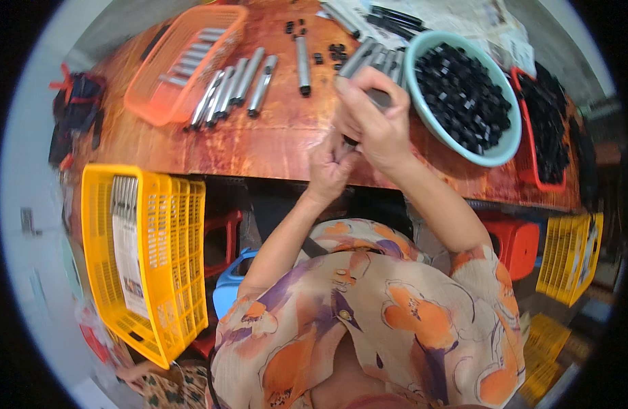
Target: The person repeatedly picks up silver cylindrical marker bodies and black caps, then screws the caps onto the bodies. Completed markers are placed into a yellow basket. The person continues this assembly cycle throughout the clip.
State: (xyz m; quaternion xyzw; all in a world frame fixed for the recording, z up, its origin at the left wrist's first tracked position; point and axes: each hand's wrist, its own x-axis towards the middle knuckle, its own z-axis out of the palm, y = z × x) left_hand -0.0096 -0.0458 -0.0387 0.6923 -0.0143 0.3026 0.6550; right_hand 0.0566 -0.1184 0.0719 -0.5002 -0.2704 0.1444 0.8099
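Note:
My left hand (329,167) and my right hand (379,123) meet near the table's front edge, both closed. Between them is a grey tube (380,99), mostly hidden by my fingers; a dark end peeks out beside my left fingers. Right-hand motion blurs the grip a little. Ahead and left, several silver tubes (240,80) with black ends lie side by side. One silver tube (302,65) lies alone, black end toward me, near small loose black caps (338,52). More tubes (360,57) lie just beyond my right hand. A pale blue bowl (490,161) holds many black caps (460,99).
An orange basket (150,117) with silver tubes stands at the far left of the wooden table (273,146). Right of the bowl is a red tray (558,185) of black parts. Newspaper (488,27) lies at the back. A yellow crate (181,273) stands at my left, stools below.

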